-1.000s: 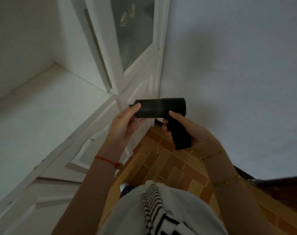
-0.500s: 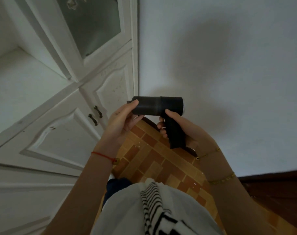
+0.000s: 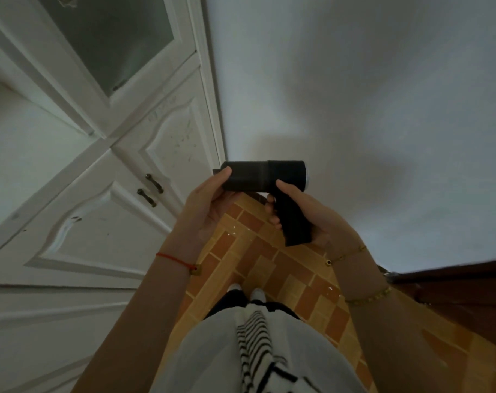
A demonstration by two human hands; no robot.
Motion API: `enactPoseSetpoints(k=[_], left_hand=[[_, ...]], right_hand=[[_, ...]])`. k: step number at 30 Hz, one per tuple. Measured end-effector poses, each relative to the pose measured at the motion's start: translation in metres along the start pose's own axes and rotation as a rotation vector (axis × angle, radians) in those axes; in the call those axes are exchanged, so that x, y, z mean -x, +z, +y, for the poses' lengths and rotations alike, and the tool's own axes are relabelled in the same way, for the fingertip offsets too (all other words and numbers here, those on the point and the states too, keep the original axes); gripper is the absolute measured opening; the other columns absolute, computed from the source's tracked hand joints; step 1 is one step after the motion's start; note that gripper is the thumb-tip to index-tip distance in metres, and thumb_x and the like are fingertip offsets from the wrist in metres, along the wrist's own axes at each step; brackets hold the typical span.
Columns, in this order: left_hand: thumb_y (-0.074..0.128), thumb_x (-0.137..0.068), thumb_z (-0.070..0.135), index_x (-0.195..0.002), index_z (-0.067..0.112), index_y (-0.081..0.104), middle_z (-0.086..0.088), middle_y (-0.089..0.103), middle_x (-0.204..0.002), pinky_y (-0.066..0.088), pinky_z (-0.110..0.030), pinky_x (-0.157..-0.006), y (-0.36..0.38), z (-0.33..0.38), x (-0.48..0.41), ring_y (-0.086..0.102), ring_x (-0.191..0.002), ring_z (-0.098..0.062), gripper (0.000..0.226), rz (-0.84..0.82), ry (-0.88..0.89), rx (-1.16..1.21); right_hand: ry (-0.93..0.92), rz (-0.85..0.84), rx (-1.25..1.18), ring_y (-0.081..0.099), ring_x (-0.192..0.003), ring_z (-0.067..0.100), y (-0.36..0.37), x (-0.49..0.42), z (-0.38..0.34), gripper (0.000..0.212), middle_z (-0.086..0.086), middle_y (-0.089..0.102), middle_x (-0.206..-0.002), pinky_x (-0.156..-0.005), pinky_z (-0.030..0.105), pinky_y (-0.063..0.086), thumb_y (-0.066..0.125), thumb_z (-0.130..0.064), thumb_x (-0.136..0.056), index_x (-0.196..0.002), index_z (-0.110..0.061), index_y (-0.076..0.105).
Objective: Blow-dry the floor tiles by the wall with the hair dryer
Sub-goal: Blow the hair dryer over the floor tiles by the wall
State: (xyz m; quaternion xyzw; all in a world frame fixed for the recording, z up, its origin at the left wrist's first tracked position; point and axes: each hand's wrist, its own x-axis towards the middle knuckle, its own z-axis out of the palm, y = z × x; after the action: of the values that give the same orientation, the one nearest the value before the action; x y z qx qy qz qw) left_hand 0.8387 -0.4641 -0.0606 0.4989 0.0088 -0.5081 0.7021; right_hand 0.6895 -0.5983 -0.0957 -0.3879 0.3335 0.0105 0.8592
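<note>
A black hair dryer (image 3: 258,177) is held level at chest height, its barrel lying left to right. My right hand (image 3: 312,219) wraps the handle, which points down. My left hand (image 3: 207,205) cups the barrel's left end, thumb on top. Below them lie the orange and brown floor tiles (image 3: 269,268), running up to the white wall (image 3: 354,109) ahead. No cord is visible.
A white cabinet (image 3: 99,222) with two dark handles (image 3: 150,191) fills the left side, a glass-paned door above it. Dark wooden furniture (image 3: 453,290) stands at the right. My feet (image 3: 247,293) are on the tiles below my light clothing.
The view has tilted further down and left, showing more floor tiles and the cabinet doors. Both hands keep the same hold on the dryer.
</note>
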Motion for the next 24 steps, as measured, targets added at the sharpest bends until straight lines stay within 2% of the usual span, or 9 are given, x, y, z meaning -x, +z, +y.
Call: enactPoseSetpoints(k=[5, 10, 13, 15, 17, 21, 24], left_hand=[[0.066, -0.089, 0.02, -0.114, 0.003, 0.066, -0.017, 0.074, -0.099, 0.061, -0.027, -0.068, 0.001, -0.007, -0.023, 0.076, -0.082, -0.021, 0.03, 0.037, -0.064, 0.048], [0.063, -0.092, 0.018, -0.114, 0.0, 0.064, -0.017, 0.075, -0.096, 0.06, -0.026, -0.065, -0.002, -0.019, -0.059, 0.076, -0.08, -0.021, 0.028, 0.059, -0.081, 0.074], [0.069, -0.085, 0.02, -0.123, 0.0, 0.061, -0.02, 0.071, -0.114, 0.061, -0.03, -0.079, -0.013, -0.035, -0.089, 0.073, -0.099, -0.024, 0.044, 0.066, -0.06, 0.06], [0.07, -0.085, 0.022, -0.131, -0.002, 0.057, -0.023, 0.064, -0.129, 0.055, -0.035, -0.098, -0.024, -0.047, -0.111, 0.065, -0.117, -0.028, 0.053, 0.069, -0.042, 0.025], [0.069, -0.087, 0.022, -0.133, -0.002, 0.056, -0.024, 0.061, -0.134, 0.05, -0.037, -0.105, -0.038, -0.062, -0.137, 0.06, -0.124, -0.03, 0.054, 0.068, -0.027, -0.001], [0.071, -0.083, 0.021, -0.129, -0.002, 0.059, -0.022, 0.063, -0.13, 0.054, -0.035, -0.1, -0.069, -0.1, -0.19, 0.064, -0.119, -0.028, 0.053, 0.074, -0.019, -0.001], [0.071, -0.087, 0.023, -0.134, -0.003, 0.056, -0.023, 0.062, -0.132, 0.054, -0.037, -0.099, -0.095, -0.132, -0.23, 0.066, -0.114, -0.028, 0.055, 0.064, -0.052, -0.005]], right_hand=[[0.021, 0.021, 0.015, 0.062, -0.061, 0.016, -0.015, -0.015, -0.003, 0.036, 0.007, 0.063, -0.079, -0.057, 0.026, 0.053, 0.069, -0.046, -0.082, -0.091, -0.012, 0.062], [0.021, 0.029, 0.019, 0.061, -0.06, 0.016, -0.032, -0.042, -0.007, 0.036, 0.006, 0.063, -0.076, -0.056, 0.025, 0.053, 0.07, -0.045, -0.079, -0.088, -0.011, 0.063], [0.001, 0.029, 0.011, 0.059, -0.059, 0.015, -0.048, -0.066, -0.001, 0.036, 0.006, 0.062, -0.074, -0.055, 0.024, 0.052, 0.069, -0.043, -0.079, -0.089, -0.01, 0.061], [0.0, 0.018, 0.006, 0.06, -0.059, 0.015, -0.061, -0.085, 0.007, 0.037, 0.006, 0.062, -0.075, -0.055, 0.025, 0.052, 0.07, -0.043, -0.078, -0.09, -0.01, 0.06], [-0.002, 0.016, 0.011, 0.061, -0.059, 0.015, -0.076, -0.107, 0.019, 0.039, 0.006, 0.063, -0.074, -0.055, 0.024, 0.052, 0.07, -0.044, -0.076, -0.091, -0.009, 0.06], [-0.014, 0.033, 0.033, 0.06, -0.056, 0.014, -0.106, -0.155, 0.048, 0.035, 0.004, 0.064, -0.069, -0.054, 0.024, 0.053, 0.066, -0.044, -0.076, -0.085, -0.01, 0.063], [0.001, 0.051, 0.03, 0.061, -0.055, 0.014, -0.131, -0.195, 0.076, 0.03, 0.004, 0.065, -0.066, -0.054, 0.024, 0.054, 0.061, -0.04, -0.087, -0.084, -0.01, 0.062]])
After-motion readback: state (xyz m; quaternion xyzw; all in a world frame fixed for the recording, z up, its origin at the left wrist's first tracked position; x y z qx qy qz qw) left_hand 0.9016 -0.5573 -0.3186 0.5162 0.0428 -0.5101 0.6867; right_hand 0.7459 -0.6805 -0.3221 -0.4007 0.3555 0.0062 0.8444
